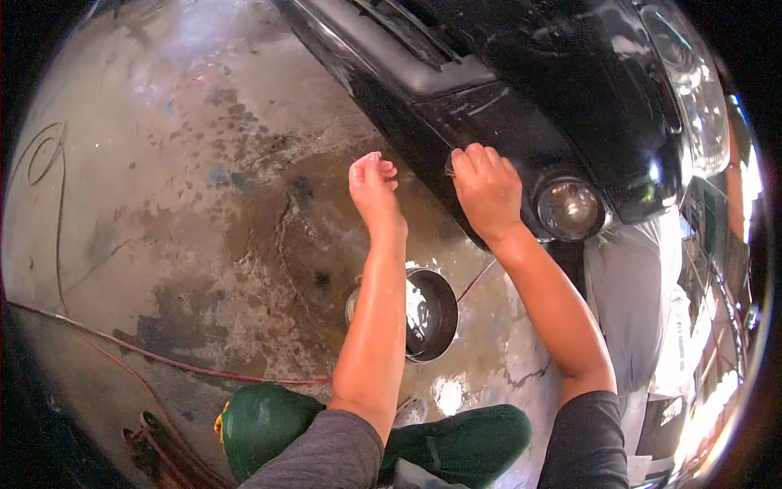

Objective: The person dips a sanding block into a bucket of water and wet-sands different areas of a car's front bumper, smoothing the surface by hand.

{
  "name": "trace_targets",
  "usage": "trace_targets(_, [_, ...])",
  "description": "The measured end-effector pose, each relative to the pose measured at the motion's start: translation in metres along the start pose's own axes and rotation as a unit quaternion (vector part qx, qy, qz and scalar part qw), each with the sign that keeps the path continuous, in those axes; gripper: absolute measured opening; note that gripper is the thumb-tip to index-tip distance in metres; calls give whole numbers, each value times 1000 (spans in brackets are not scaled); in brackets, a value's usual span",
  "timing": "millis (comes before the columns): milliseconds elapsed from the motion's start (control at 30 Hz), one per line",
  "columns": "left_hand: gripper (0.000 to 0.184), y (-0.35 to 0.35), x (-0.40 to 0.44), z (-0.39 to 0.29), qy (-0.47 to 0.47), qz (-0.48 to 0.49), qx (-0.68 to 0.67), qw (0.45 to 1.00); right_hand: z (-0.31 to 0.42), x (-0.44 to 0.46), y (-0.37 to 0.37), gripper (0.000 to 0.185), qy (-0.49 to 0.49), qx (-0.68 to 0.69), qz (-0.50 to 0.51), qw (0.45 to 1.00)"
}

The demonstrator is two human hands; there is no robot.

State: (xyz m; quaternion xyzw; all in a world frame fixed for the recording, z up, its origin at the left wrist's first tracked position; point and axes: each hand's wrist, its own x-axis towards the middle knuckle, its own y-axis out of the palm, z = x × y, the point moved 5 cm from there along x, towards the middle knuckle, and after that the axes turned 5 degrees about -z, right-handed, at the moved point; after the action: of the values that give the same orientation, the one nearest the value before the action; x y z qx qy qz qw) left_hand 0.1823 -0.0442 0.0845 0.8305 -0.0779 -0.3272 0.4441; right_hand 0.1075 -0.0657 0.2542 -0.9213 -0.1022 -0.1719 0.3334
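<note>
My right hand (487, 191) is closed and pressed against the black car bumper (423, 94), just left of a round fog light (570, 209). A small dark edge of something shows beside its fingers, too hidden to name. My left hand (375, 191) hovers left of the bumper over the wet floor, its fingers loosely curled, and I see nothing in them. Below and between my forearms stands a round bucket (450, 314) with liquid that reflects light.
Stained, wet concrete floor (204, 269) spreads to the left. A reddish hose (187, 368) crosses it, and a thin cable (62, 212) lies in loops at the far left. The car's headlight (692, 98) is at upper right, above light grey cloth (631, 293). My green-clad knees (464, 444) are at the bottom.
</note>
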Motion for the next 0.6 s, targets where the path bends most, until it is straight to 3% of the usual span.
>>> trace_targets(233, [17, 4, 10, 3, 9, 9, -3, 1000, 36, 84, 37, 5, 29, -9, -29, 999])
trace_targets(433, [18, -10, 25, -10, 21, -17, 35, 999, 15, 33, 11, 6, 37, 8, -7, 999])
trace_targets(600, [20, -5, 26, -14, 38, 0, 55, 998, 26, 61, 23, 6, 46, 19, -26, 998])
